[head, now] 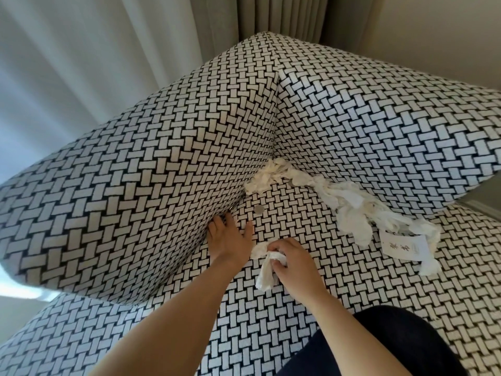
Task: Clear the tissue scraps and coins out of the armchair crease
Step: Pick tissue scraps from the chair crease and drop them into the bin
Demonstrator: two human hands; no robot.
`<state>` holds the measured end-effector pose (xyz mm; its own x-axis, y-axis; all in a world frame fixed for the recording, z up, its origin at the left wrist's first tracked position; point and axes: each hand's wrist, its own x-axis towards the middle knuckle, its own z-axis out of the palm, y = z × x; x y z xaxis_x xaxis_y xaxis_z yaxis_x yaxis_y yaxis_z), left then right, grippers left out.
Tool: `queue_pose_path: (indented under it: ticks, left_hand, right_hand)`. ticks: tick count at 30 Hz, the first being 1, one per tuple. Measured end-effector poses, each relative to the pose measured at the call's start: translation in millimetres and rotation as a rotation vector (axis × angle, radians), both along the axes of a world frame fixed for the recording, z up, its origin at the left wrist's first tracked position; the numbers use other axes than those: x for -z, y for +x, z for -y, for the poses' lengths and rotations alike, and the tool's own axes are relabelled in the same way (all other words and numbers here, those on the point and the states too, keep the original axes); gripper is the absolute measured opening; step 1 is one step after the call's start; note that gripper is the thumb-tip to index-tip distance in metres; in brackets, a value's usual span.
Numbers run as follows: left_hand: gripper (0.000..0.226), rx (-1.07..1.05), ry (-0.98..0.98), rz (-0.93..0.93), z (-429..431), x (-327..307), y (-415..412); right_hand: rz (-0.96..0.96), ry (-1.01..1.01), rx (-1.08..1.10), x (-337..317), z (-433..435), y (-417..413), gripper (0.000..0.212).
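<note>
Right hand [295,264] pinches a crumpled white tissue scrap [266,274] — silver coin [259,210] nearby.

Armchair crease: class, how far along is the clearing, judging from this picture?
Done: nothing visible. In hand: the right hand grips one tissue scrap; the left hand touches the crease. Left: a coin on the seat and a tissue heap further along.
</note>
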<state>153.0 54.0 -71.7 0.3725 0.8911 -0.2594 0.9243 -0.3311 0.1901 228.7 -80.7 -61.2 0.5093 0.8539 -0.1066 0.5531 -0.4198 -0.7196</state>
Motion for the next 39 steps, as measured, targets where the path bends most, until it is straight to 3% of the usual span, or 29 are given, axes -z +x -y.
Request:
queue_pose_path:
  ticks: [8,13,18,29,34,39]
  left_hand:
    - [0.068,0.247,0.045,-0.041,-12.1,-6.3,-10.4]
    - [0.066,0.175,-0.075,0.059,-11.2,-3.7,-3.4]
    - [0.064,0.007,-0.187,0.29,-11.0,-3.5,1.9]
    - [0.037,0.044,-0.062,0.539,-8.1,3.8,-14.9]
    - [0.04,0.088,0.037,0.557,-5.1,5.1,-17.6]
    - [0.019,0.161,0.136,0.509,-1.4,0.9,-20.8]
  right_hand:
    - [0.015,-0.015,0.01,-0.7,-2.2,-0.5,0.023]
    - [0.017,-0.017,0.015,-0.4,-2.0,-0.3,0.023]
    - [0.015,-0.014,0.003,1.4,-0.6,0.2,0.024]
    - [0.035,0.033,0.043,2.9,2.6,0.5,0.022]
    - [0.012,0.078,0.111,1.1,5.6,0.9,0.02]
    - [-0.017,0.098,0.168,-5.5,10.6,1.1,0.019]
